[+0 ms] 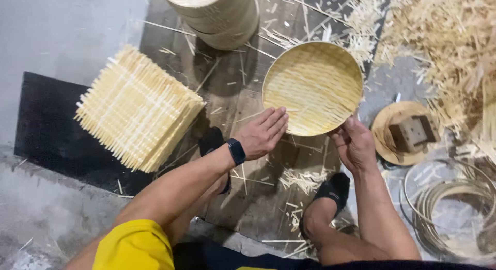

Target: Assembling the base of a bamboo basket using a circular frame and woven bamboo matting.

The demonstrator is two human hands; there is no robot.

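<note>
A round bamboo steamer tray (312, 86) with a woven slat bottom is tilted up over a dark wooden board (243, 94). My right hand (354, 143) grips its lower right rim. My left hand (263, 131), with a dark watch on the wrist, lies flat with fingers together against the lower left rim. A square stack of woven bamboo slat mats (137, 107) leans on the floor to the left.
Stacked round bamboo steamers (217, 14) stand at the top. A heap of bamboo offcuts (449, 48) fills the top right. A round wooden disc with a block (405, 131) and coiled bamboo strips (449, 208) lie at right. My black-socked feet (333, 190) rest below.
</note>
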